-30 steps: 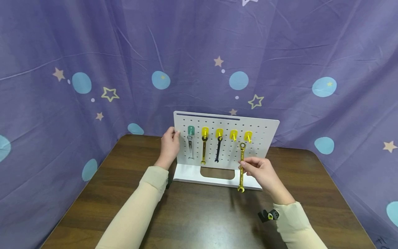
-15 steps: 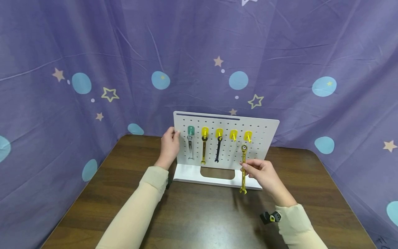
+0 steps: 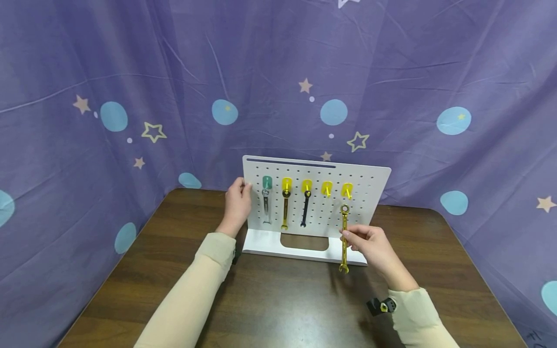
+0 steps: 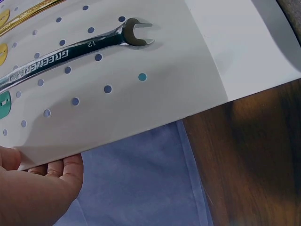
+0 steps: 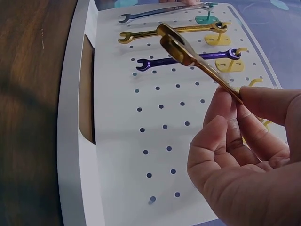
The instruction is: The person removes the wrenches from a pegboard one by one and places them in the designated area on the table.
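A gold combination wrench [image 3: 344, 251] is pinched mid-shank between the thumb and fingers of my right hand [image 3: 373, 249], upright in front of the pegboard's right part. Its ring end sits below the rightmost yellow hook [image 3: 346, 190], apart from it. My left hand [image 3: 237, 207] grips the left edge of the white pegboard [image 3: 278, 164], thumb on the front face. From hooks on the board hang a silver wrench [image 4: 61, 56], another gold wrench [image 3: 285, 211] and a dark wrench [image 5: 164, 62], purplish in the right wrist view.
The fourth yellow hook [image 3: 327, 189] carries nothing. The pegboard stands on its white base [image 3: 261, 245], which has a cut-out, on a brown wooden table [image 3: 278, 299]. Behind the table hangs a purple curtain [image 3: 270, 63] with stars and blue dots.
My right hand has moved a little right and down with the gold wrench, from below the fourth hook toward the rightmost one. The left hand and pegboard have stayed put.
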Action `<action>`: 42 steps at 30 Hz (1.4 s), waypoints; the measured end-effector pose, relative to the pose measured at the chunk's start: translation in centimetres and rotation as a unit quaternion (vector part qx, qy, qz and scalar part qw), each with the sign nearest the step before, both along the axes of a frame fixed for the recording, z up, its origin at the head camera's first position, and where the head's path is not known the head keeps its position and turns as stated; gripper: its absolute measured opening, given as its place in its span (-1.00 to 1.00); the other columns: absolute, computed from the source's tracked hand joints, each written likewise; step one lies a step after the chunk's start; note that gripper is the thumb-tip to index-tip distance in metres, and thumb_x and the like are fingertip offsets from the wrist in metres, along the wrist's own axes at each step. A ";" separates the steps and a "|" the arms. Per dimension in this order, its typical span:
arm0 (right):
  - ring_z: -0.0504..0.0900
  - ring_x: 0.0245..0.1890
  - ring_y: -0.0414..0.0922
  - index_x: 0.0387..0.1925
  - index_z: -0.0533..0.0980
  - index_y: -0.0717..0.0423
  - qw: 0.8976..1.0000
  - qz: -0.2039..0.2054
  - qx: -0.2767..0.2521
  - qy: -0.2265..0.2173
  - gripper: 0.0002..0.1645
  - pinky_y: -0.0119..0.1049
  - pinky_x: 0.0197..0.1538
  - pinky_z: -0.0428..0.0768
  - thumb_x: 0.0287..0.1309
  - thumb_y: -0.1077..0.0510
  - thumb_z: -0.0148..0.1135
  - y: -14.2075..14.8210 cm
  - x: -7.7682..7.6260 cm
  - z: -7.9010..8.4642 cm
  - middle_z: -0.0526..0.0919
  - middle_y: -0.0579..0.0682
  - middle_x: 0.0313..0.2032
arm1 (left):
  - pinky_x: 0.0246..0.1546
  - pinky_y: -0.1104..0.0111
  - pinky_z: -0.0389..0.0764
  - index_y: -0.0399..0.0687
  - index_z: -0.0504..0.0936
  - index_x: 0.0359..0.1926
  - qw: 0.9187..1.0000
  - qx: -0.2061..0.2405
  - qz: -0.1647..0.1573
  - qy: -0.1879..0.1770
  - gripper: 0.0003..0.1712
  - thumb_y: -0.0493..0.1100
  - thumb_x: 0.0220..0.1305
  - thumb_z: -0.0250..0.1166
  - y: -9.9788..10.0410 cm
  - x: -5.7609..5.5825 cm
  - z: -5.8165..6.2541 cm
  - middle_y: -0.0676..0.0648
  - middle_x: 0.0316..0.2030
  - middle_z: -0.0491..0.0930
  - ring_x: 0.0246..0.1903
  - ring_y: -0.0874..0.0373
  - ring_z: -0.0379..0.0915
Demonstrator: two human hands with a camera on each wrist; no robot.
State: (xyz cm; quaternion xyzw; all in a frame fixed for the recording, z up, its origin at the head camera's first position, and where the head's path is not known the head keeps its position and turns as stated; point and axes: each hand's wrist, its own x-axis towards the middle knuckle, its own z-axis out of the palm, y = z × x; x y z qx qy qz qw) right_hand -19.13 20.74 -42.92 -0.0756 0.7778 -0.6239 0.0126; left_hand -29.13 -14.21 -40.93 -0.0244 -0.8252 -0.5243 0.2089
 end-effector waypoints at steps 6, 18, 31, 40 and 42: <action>0.66 -0.30 -0.14 -0.05 0.63 0.44 1.000 -0.012 0.000 -0.003 -0.69 -0.22 -0.19 0.66 0.35 0.22 0.33 0.4 0.1 -0.6 0.71 0.17 -0.28 | -0.33 0.19 0.44 -0.29 0.49 -0.15 1.000 0.003 0.000 -0.001 -0.80 -0.22 0.60 0.04 0.0 0.0 -0.1 -0.25 -0.26 0.58 -0.34 -0.02 0.41; 0.69 -0.30 -0.11 -0.04 0.63 0.42 0.999 -0.022 0.023 -0.003 -0.69 -0.13 -0.17 0.67 0.36 0.20 0.33 1.4 0.4 -1.2 0.72 0.17 -0.27 | -0.31 0.17 0.46 -0.29 0.49 -0.14 1.000 0.006 0.003 -0.002 -0.81 -0.23 0.60 0.05 0.0 0.0 0.0 -0.27 -0.23 0.61 -0.31 -0.04 0.44; 0.66 -0.37 -0.15 -0.07 0.62 0.48 0.999 -0.040 0.024 -0.006 -0.71 -0.24 -0.26 0.65 0.34 0.26 0.32 2.4 1.0 -1.7 0.72 0.19 -0.31 | -0.36 0.19 0.43 -0.28 0.47 -0.18 1.000 -0.001 0.004 0.002 -0.80 -0.22 0.60 0.05 0.0 -0.1 -0.1 -0.25 -0.30 0.57 -0.36 -0.03 0.41; 0.64 -0.38 -0.15 -0.09 0.62 0.47 0.998 -0.049 0.034 -0.014 -0.72 -0.26 -0.28 0.64 0.34 0.25 0.32 3.1 1.3 -2.2 0.72 0.19 -0.31 | -0.36 0.19 0.42 -0.28 0.47 -0.18 1.000 -0.003 -0.001 -0.001 -0.80 -0.22 0.60 0.04 0.0 0.0 0.0 -0.25 -0.32 0.55 -0.37 -0.02 0.39; 0.64 -0.39 -0.13 -0.10 0.63 0.46 0.998 -0.053 0.037 -0.017 -0.72 -0.26 -0.28 0.64 0.34 0.24 0.33 3.3 1.4 -2.3 0.72 0.17 -0.33 | -0.36 0.19 0.43 -0.28 0.47 -0.18 1.000 -0.004 0.002 0.000 -0.80 -0.22 0.60 0.05 0.0 0.0 0.0 -0.25 -0.32 0.55 -0.37 -0.03 0.40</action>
